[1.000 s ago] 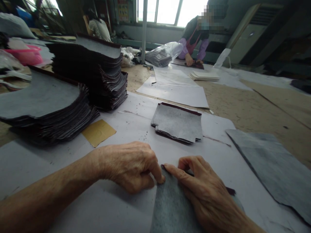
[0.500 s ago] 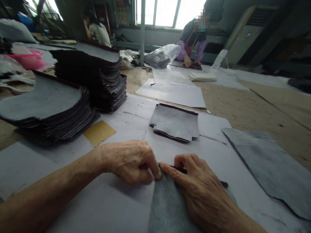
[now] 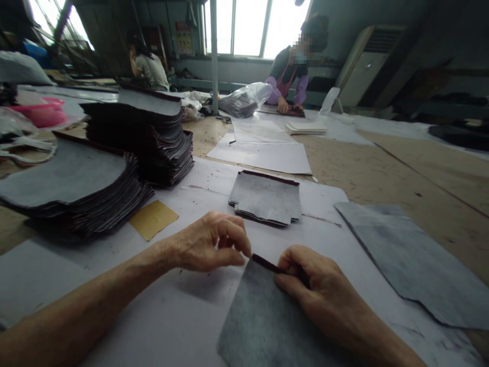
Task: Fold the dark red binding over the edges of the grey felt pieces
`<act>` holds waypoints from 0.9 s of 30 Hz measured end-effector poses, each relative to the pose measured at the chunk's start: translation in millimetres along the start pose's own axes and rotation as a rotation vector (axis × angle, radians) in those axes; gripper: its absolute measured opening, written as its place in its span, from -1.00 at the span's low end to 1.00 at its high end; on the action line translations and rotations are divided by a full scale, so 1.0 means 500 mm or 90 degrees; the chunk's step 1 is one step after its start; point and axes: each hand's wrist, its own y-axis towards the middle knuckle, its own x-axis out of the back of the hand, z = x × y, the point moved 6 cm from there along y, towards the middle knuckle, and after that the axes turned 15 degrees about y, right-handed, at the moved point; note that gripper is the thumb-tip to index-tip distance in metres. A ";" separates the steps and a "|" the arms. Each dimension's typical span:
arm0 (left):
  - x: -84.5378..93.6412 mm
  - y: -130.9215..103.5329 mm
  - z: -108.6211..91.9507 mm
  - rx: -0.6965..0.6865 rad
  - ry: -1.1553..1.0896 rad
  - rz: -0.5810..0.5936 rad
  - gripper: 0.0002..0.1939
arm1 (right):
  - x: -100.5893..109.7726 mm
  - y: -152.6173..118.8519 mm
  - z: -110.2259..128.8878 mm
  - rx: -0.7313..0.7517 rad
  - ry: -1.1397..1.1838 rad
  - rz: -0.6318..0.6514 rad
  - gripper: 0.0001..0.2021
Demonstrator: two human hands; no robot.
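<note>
A grey-backed sheet of material [image 3: 263, 311], with a dark red-brown folded strip along its top edge, lies in front of me on white paper. My right hand [image 3: 313, 285] grips that folded edge, thumb on the grey side and fingers curled over the strip. At the sheet's upper left corner is my left hand [image 3: 214, 242], its fingers bent and a gap showing between thumb and fingers. Its fingertips are at the corner; whether they touch it I cannot tell. Just beyond my hands lies a small pile of notched grey pieces [image 3: 265, 199] with a dark folded edge.
Tall stacks of dark grey-backed pieces [image 3: 72, 178] stand at left, near a yellow card [image 3: 153, 220]. Larger grey sheets [image 3: 412, 260] lie at right. White papers [image 3: 263, 155] and a plastic-wrapped bundle [image 3: 246, 102] are farther back. A co-worker [image 3: 288, 76] works across the table.
My left index finger has come up off the sheet's corner. My right hand has shifted from pressing flat to gripping the folded edge, and more of the sheet shows.
</note>
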 end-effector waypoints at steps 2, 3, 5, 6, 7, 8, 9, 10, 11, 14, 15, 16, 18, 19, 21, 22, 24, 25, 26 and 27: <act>0.006 0.005 0.008 0.068 -0.022 -0.061 -0.85 | 0.004 -0.002 -0.003 -0.033 0.054 0.003 -0.92; 0.001 0.008 0.009 0.091 -0.037 -0.063 -0.79 | 0.004 -0.003 -0.003 -0.043 0.072 0.004 -0.92; -0.016 0.015 0.006 0.106 -0.081 -0.031 -0.74 | 0.005 -0.004 -0.001 -0.049 0.088 -0.003 -0.93; -0.026 0.018 0.004 0.107 -0.105 -0.016 -0.74 | 0.005 -0.005 -0.001 -0.053 0.092 -0.006 -0.93; -0.034 0.020 0.004 0.110 -0.125 -0.006 -0.76 | 0.004 -0.005 0.000 -0.060 0.096 -0.008 -0.93; -0.041 0.021 0.005 0.115 -0.139 0.001 -0.78 | 0.002 -0.005 -0.001 -0.067 0.104 -0.010 -0.94; -0.046 0.022 0.008 0.122 -0.147 0.003 -0.78 | 0.001 -0.005 -0.002 -0.077 0.113 -0.010 -0.93; -0.049 0.022 0.011 0.130 -0.150 0.001 -0.78 | 0.000 -0.006 -0.003 -0.088 0.124 -0.010 -0.93; -0.050 0.022 0.014 0.138 -0.147 -0.005 -0.78 | -0.001 -0.006 -0.005 -0.100 0.135 -0.010 -0.93; -0.045 0.020 0.016 0.142 -0.118 -0.046 -0.81 | -0.001 -0.006 -0.008 -0.123 0.162 -0.007 -0.94; -0.042 0.020 0.014 0.140 -0.104 -0.064 -0.83 | -0.001 -0.005 -0.007 -0.122 0.165 -0.006 -0.96; -0.040 0.019 0.011 0.135 -0.092 -0.079 -0.84 | 0.000 -0.004 -0.004 -0.114 0.166 -0.004 -0.98; -0.037 0.018 -0.002 0.105 -0.060 -0.109 -0.86 | -0.002 -0.001 0.004 -0.079 0.170 0.008 -0.94; -0.036 0.018 -0.012 0.075 -0.038 -0.125 -0.86 | -0.004 0.000 0.008 -0.054 0.173 0.013 -0.91; -0.035 0.015 -0.035 0.000 0.015 -0.163 -0.84 | -0.010 -0.001 0.012 0.010 0.164 0.010 -0.84; -0.036 0.013 -0.046 -0.033 0.040 -0.178 -0.83 | -0.013 -0.003 0.012 0.049 0.144 0.000 -0.81; -0.041 0.008 -0.053 -0.039 0.053 -0.177 -0.81 | -0.019 -0.012 0.012 0.155 0.070 -0.034 -0.78; -0.045 0.006 -0.049 -0.012 0.044 -0.165 -0.80 | -0.023 -0.018 0.011 0.211 0.021 -0.057 -0.77; -0.048 0.004 -0.043 0.022 0.029 -0.149 -0.79 | -0.026 -0.023 0.009 0.260 -0.025 -0.082 -0.76; -0.051 0.002 -0.036 0.055 0.013 -0.133 -0.78 | -0.028 -0.027 0.006 0.296 -0.061 -0.105 -0.75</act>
